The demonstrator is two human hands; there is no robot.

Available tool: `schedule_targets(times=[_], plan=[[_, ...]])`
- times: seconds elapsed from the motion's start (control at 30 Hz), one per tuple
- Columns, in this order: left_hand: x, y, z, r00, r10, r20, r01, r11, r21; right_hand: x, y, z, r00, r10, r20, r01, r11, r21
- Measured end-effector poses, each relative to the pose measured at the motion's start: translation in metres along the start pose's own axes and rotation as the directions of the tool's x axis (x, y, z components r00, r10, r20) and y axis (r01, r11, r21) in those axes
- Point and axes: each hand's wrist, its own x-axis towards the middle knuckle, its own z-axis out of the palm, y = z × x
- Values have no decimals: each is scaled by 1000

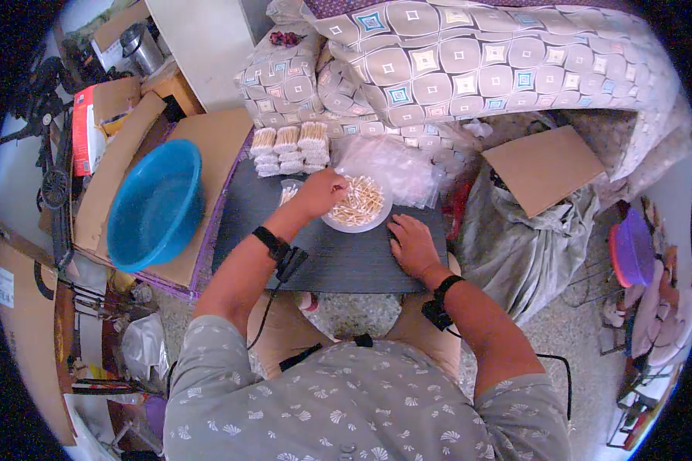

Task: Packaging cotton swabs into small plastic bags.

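Observation:
A round white bowl [385, 206] full of loose cotton swabs [359, 201] stands on the dark table. My left hand [323, 192] reaches over the bowl's left side with its fingers drawn together; what they pinch, if anything, is too small to make out. Lying on the table just right of the bowl, my right hand [414, 244] has its fingers stretched out and holds nothing. Beside my left wrist, a small clear bag [287, 190] with some swabs is partly hidden. Bundled packs of cotton swabs [290, 150] are stacked at the far left corner.
Flat clear plastic bags [396, 165] lie behind the bowl. A blue basin [155, 206] leans on cardboard to the left. Patterned cushions [484, 65] border the table's far side. A cardboard sheet [544, 169] rests on a grey cloth sack [519, 246] at the right.

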Motion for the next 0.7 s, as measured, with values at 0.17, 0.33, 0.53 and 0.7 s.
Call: schedule_targets(times=[0.17, 0.33, 0.53, 0.7], plan=[[-13, 8, -6, 996, -70, -55, 69, 998, -7, 2, -3, 2, 998, -14, -53, 13, 1000, -10], [-16, 19, -12, 985, -163, -58, 160, 986, -44, 3, -1, 3, 1000, -5, -13, 6, 1000, 12], [-30, 53, -22, 947, -317, -59, 287, 913, -291, 3, 1, 1, 999, -23, -24, 24, 999, 22], [-77, 81, 3, 878, -457, 139, 398, 539, -743, 0, 1, 0, 1000, -8, -17, 9, 1000, 19]])
